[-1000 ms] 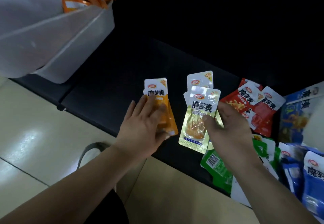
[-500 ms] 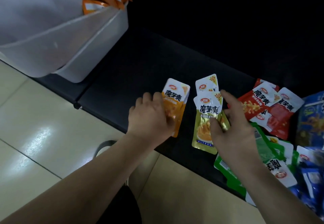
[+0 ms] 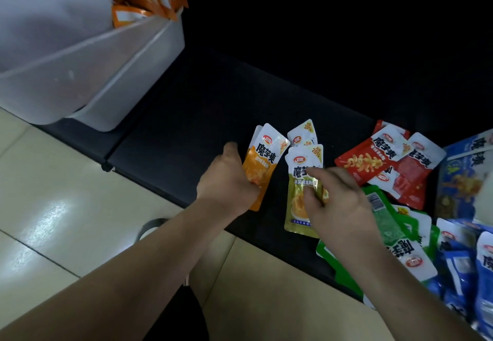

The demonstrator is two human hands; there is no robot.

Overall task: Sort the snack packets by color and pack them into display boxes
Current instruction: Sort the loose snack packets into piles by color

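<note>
My left hand (image 3: 226, 180) is curled round a small stack of orange packets (image 3: 262, 164), long axis pointing away and leaning right; the right hand (image 3: 338, 202) pinches a yellow packet (image 3: 300, 194) just beside them on the black shelf (image 3: 186, 116). The white display box (image 3: 128, 79) (already holding orange ones) sits up and left, well apart, so I judge the left hand nearer.

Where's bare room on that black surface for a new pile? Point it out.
The widest bare patch of the black surface lies between the white bin and the orange packets in the left hand. Right of the yellow packets it is crowded: red packets, green packets and blue packets lie packed together.
</note>
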